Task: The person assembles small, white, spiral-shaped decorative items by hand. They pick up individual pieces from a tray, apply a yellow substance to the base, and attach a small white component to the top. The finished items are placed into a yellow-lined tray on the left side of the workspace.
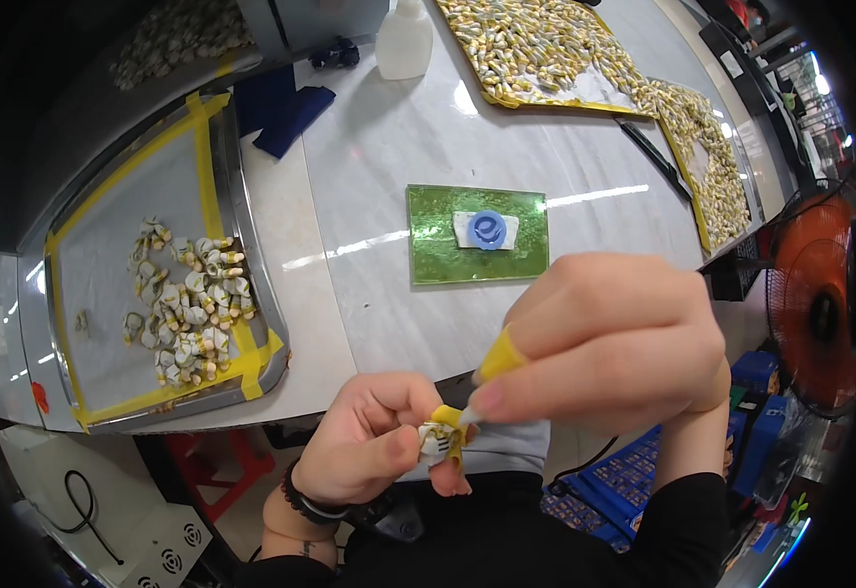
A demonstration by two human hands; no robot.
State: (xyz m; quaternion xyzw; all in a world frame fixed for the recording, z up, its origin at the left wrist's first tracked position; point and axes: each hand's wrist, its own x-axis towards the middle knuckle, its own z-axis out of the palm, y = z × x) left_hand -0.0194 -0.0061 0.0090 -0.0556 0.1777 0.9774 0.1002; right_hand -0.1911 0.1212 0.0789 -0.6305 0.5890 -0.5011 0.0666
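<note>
Right hand (609,338) pinches yellow tape (497,361); my left hand (379,441) grips the small part (438,443) — light, probably fragile.

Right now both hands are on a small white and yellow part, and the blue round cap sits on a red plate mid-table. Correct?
Not quite. The head view shows the plate under the blue round cap is green, not red. The rest holds: left hand and right hand both hold the small white and yellow part.
</note>
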